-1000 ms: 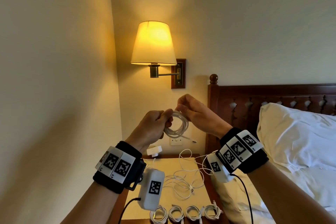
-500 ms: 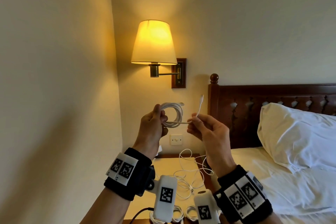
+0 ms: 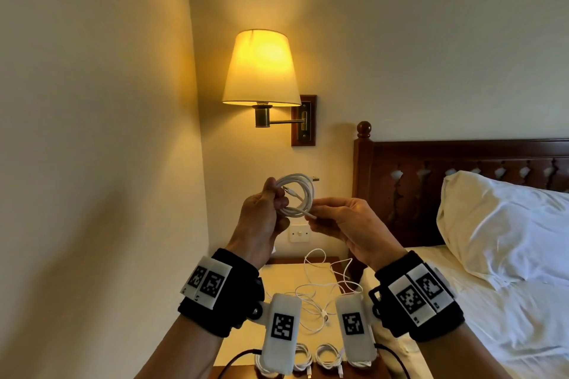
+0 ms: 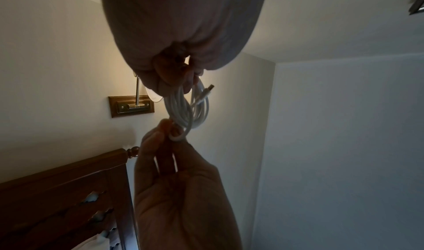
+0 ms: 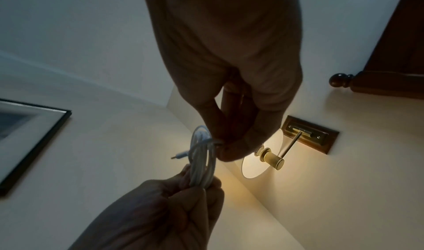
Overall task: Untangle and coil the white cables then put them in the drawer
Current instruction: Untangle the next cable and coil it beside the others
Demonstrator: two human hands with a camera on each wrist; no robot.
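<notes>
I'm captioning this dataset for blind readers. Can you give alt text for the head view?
A left hand grips a coiled white cable while the right hand pinches its loose end, raised before a lit wall lamp. Below, a nightstand holds tangled cable.

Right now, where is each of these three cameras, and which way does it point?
Head: worn on the head, facing forward over both wrists at the left hand, right hand, coiled cable and lamp.
Left wrist: looks up past the left hand's grip at the coil.
Right wrist: looks up past the right hand's pinching fingers.
All three share the coil and both hands.
</notes>
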